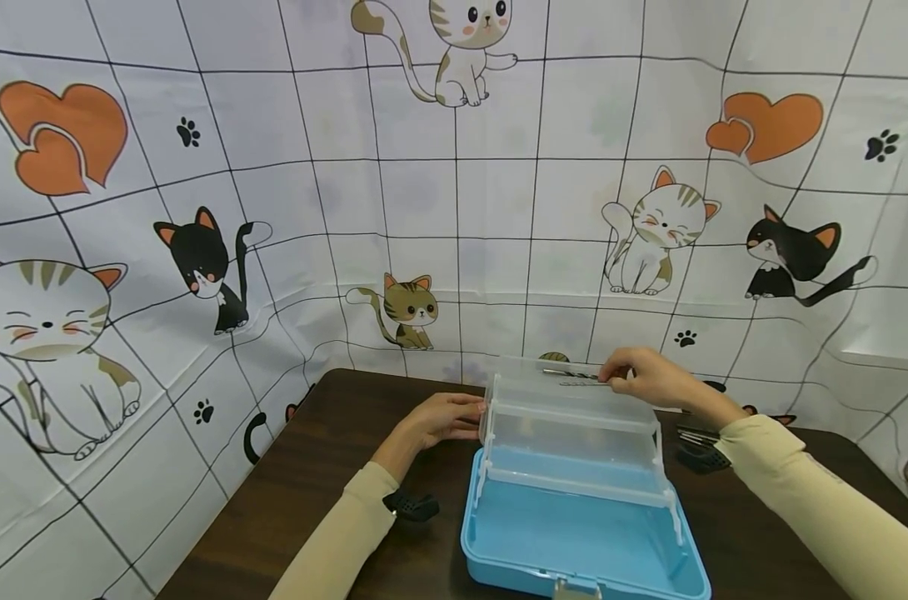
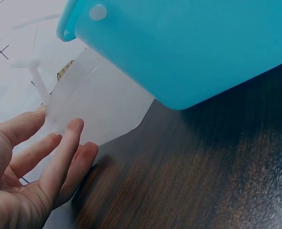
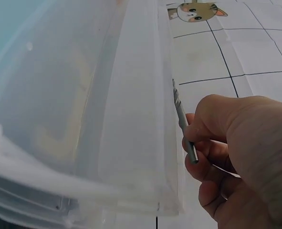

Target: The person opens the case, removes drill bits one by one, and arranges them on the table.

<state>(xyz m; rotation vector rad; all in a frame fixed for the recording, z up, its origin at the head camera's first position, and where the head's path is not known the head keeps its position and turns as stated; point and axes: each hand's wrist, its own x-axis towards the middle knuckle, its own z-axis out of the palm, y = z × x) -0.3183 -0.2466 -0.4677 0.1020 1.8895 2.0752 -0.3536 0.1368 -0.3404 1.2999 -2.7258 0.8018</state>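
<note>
A light blue storage box (image 1: 566, 533) stands on the table with its translucent upper part (image 1: 574, 433) raised at the back. My right hand (image 1: 652, 379) pinches a drill bit (image 3: 182, 121) between thumb and fingers, over the far edge of the translucent part. Its fluted tip points left in the head view, its plain shank at the fingers. My left hand (image 1: 446, 417) has its fingers extended, with fingertips right at the left side of the translucent plastic. In the left wrist view those fingers are spread beside the clear plastic (image 2: 102, 100).
Several thin metal pieces (image 1: 695, 435) lie on the dark wooden table (image 1: 289, 500) by the right wrist. A metal-coloured latch (image 1: 576, 590) sits at the box's front. Behind the table hangs a white cloth (image 1: 491, 200) with a grid and cartoon cats.
</note>
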